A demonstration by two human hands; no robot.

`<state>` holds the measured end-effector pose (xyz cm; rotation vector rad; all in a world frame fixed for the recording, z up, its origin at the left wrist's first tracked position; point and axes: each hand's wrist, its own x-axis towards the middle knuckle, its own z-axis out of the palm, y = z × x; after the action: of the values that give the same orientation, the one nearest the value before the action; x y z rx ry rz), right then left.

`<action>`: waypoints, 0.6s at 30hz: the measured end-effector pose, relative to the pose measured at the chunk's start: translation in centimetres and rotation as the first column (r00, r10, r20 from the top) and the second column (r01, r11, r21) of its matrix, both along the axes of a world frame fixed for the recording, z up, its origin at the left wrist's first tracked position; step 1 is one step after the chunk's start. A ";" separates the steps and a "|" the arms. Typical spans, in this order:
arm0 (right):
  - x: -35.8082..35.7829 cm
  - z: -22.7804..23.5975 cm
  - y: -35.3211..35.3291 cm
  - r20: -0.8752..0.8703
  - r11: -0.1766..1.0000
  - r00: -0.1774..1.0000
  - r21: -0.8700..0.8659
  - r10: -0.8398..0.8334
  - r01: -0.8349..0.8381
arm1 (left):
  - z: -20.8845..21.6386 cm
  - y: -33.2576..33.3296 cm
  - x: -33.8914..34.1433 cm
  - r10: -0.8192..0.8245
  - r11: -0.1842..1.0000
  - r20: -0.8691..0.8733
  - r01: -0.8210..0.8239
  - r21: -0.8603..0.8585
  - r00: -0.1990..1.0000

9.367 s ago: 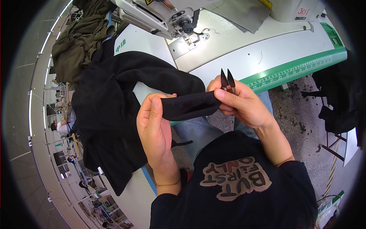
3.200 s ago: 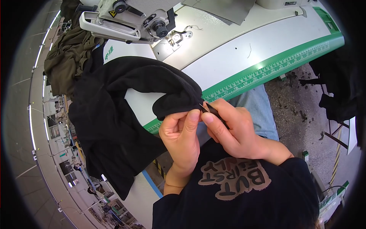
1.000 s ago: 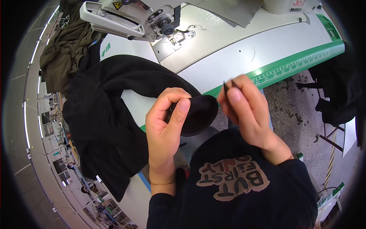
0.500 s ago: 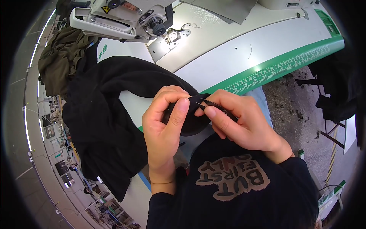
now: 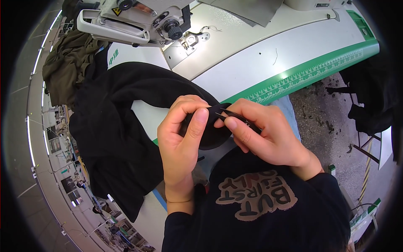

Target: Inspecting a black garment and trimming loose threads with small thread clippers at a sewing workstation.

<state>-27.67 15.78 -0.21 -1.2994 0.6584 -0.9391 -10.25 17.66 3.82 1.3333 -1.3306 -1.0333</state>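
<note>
A black garment (image 5: 113,134) drapes over the left side of the sewing table, and one end of it reaches up into my hands. My left hand (image 5: 184,126) pinches that end between thumb and fingers. In my right hand (image 5: 262,132) is a pair of dark tweezers (image 5: 237,115), gripped between thumb and forefinger. Their two slim tips stand slightly apart and point left at the black cloth beside my left thumb. Whether the tips touch a thread there is too small to tell.
A sewing machine head (image 5: 147,21) stands at the far left, above its metal needle plate (image 5: 191,42). The table's front edge carries a green ruler strip (image 5: 302,75). Brownish-green clothes (image 5: 69,69) are heaped at the left. Grey sheet pieces (image 5: 256,10) lie at the back.
</note>
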 end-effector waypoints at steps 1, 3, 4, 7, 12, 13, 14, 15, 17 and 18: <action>0.0 0.0 0.0 -0.005 1.000 1.000 -0.004 -0.002 0.002 | 0.0 0.0 0.0 -0.003 1.000 0.002 0.003 0.002 1.000; -0.1 0.0 0.0 -0.010 1.000 1.000 -0.008 -0.005 0.005 | 0.0 0.0 0.0 -0.005 1.000 0.003 0.005 0.000 1.000; -0.1 0.1 0.0 -0.019 1.000 1.000 -0.015 -0.006 0.006 | 0.0 0.0 -0.1 -0.007 1.000 0.004 0.007 -0.002 1.000; 0.0 0.1 -0.1 -0.037 1.000 0.999 -0.028 -0.008 0.007 | -0.1 0.0 0.0 -0.008 1.000 -0.001 0.008 -0.003 1.000; 0.6 -0.4 0.2 -0.054 0.990 0.994 -0.117 -0.090 0.084 | -0.1 0.0 -0.3 0.006 0.999 -0.115 -0.001 0.047 0.993; 0.8 -0.6 0.4 -0.042 0.984 0.992 -0.141 -0.117 0.110 | -0.1 0.0 -0.5 0.015 0.997 -0.166 -0.003 0.071 0.986; 1.0 -0.7 0.5 -0.030 0.977 0.989 -0.166 -0.143 0.137 | 0.0 0.0 -0.6 0.016 0.998 -0.165 -0.005 0.070 0.986; 1.2 -0.9 0.6 -0.029 0.977 0.990 -0.166 -0.141 0.135 | 0.1 0.0 -0.7 0.035 0.997 -0.181 -0.021 0.080 0.983; 1.5 -1.1 0.8 -0.017 0.966 0.983 -0.188 -0.182 0.176 | 0.2 -0.1 -0.9 0.072 0.994 -0.213 -0.051 0.101 0.974; 1.6 -1.3 0.8 -0.011 0.960 0.979 -0.199 -0.202 0.196 | 0.2 -0.1 -1.0 0.072 0.994 -0.213 -0.052 0.101 0.974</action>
<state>-26.05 16.62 -1.49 -1.4435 0.7455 -1.1739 -11.20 17.57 4.02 1.2831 -1.0827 -1.1750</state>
